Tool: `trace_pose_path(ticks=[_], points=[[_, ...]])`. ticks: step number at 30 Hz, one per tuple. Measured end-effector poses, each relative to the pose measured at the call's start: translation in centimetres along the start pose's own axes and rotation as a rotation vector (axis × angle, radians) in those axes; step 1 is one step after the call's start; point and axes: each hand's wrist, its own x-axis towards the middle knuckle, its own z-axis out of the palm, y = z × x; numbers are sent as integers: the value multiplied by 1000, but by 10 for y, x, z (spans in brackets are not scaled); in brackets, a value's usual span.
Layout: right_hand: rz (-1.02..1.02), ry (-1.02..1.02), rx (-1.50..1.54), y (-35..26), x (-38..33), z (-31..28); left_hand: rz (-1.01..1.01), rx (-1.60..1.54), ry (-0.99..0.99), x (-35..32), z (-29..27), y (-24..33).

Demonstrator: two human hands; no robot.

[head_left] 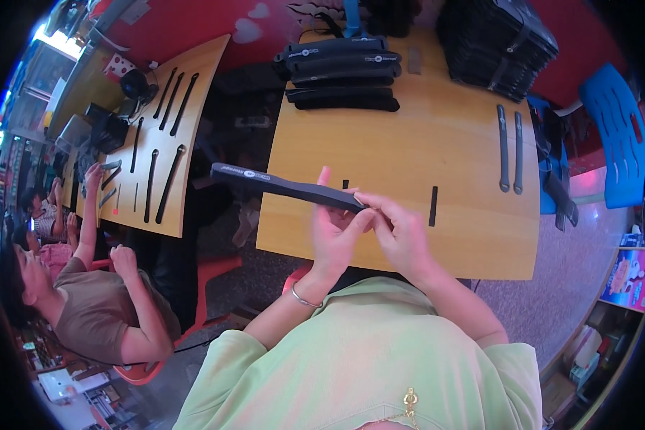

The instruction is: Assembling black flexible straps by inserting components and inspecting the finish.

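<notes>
A long dark strap (265, 185) with white print stretches from between my hands out to the left, above the near part of the table. My left hand (331, 240) is closed around its near end from below, the thumb along the strap and one finger pointing up. At that same end, my right hand (406, 235) pinches with thumb and fingertips. The very tip of the strap is hidden by the fingers. On the table just beyond my right hand lies a short black strip (433, 206). Another small black piece (345, 183) shows partly behind the strap.
Stacked dark straps (345, 72) lie at the table's far left. Black flat goods (498, 46) form a tied pile at the far right. Two grey straps (510, 149) lie along the right edge. A co-worker (100, 308) sits left at another table (168, 168) with straps. A blue chair (615, 136) stands right.
</notes>
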Motion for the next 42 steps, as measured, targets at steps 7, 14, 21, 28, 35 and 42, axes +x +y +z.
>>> trace_pose_path(ticks=[7,14,21,28,35,42], points=[[-35,-56,-93,1,0,-4,-59,83,-182,13,-25,4],[138,-60,164,-1,2,-3,-73,143,-306,15,-30,18],[-36,58,-85,-9,5,-7,-166,80,-319,6,-25,24],[-378,63,-422,-20,17,-17,-224,151,-334,9,-26,45],[-504,117,-461,-30,20,-11,-250,182,-337,7,-28,65],[-497,267,-530,-37,38,-26,-511,274,-469,-14,-39,65]])
